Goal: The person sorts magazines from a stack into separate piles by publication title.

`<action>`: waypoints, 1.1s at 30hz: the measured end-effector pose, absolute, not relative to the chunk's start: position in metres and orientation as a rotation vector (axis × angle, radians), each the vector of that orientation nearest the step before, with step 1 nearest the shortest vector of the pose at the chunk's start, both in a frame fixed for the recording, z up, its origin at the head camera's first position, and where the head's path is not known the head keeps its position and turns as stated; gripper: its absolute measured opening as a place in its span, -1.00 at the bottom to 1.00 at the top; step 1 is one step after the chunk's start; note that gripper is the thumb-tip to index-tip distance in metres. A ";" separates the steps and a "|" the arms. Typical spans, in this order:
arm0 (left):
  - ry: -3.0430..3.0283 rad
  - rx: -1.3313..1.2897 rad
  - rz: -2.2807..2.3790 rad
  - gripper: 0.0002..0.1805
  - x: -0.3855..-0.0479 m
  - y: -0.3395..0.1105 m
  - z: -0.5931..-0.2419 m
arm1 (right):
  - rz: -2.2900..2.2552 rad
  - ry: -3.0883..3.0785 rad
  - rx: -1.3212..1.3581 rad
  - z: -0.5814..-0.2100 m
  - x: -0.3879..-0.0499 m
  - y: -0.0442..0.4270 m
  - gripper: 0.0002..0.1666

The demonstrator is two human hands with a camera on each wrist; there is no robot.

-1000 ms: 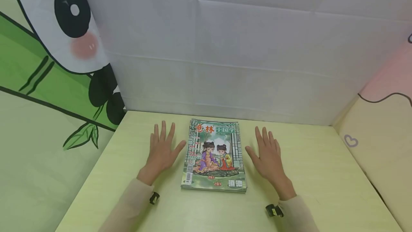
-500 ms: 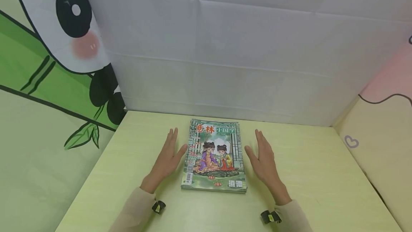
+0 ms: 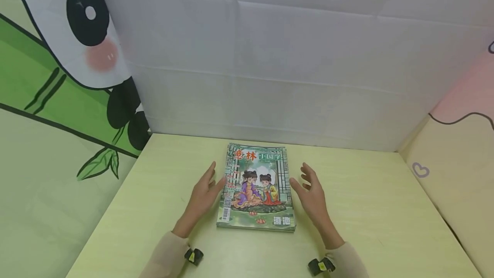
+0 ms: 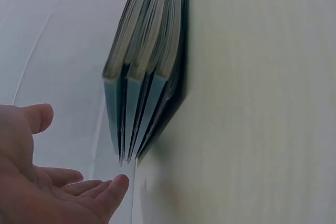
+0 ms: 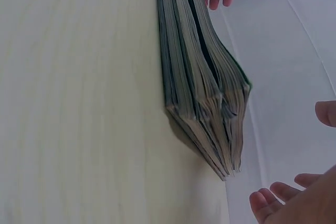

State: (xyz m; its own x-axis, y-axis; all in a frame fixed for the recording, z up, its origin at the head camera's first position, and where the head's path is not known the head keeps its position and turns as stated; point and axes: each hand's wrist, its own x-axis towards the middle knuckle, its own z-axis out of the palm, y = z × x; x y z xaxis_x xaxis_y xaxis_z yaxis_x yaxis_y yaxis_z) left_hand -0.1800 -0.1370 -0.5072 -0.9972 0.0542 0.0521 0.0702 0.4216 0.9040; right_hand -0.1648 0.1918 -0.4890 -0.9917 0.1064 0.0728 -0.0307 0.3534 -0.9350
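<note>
A neat stack of magazines [image 3: 256,188] lies flat on the table, its top cover green with two illustrated figures and Chinese lettering. My left hand [image 3: 201,194] is just left of the stack, fingers slightly bent, thumb by the edge. My right hand [image 3: 313,196] mirrors it on the other side, thumb close to the right edge. In the left wrist view, a gap separates the left hand [image 4: 58,187] from the spines of the magazines [image 4: 142,72]. In the right wrist view, the right hand [image 5: 294,198] is likewise apart from the page edges [image 5: 199,72]. Neither hand holds anything.
The pale yellow table [image 3: 378,209] spreads out around the stack. Behind it rises a creased white backdrop [image 3: 278,67]. Cloth with a cartoon print [image 3: 96,110] covers the left side, and a cream panel with a small heart [image 3: 420,169] borders the right.
Both hands have turned from palms down with spread fingers to palms facing inward, with fingers bending a little. They have drawn closer to the stack, which has not moved.
</note>
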 end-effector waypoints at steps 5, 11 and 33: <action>-2.586 -0.075 -1.768 -0.14 -0.178 -0.132 -0.512 | 1.756 -2.483 -0.139 -0.498 -0.166 0.189 -0.10; -2.555 -0.018 -1.812 -0.17 -0.176 -0.128 -0.515 | 1.751 -2.520 -0.138 -0.507 -0.167 0.188 -0.12; -2.587 0.003 -1.707 -0.39 -0.175 -0.129 -0.527 | 1.644 -2.671 -0.186 -0.520 -0.166 0.185 -0.22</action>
State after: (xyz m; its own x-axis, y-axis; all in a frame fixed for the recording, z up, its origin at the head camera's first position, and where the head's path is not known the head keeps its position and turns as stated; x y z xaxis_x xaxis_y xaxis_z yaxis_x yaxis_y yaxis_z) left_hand -0.1755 -0.1287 -0.5270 -0.9991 -0.0245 0.0338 0.0214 0.3936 0.9190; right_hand -0.1662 0.1853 -0.5205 -0.9930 0.1005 -0.0620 0.1007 0.4454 -0.8896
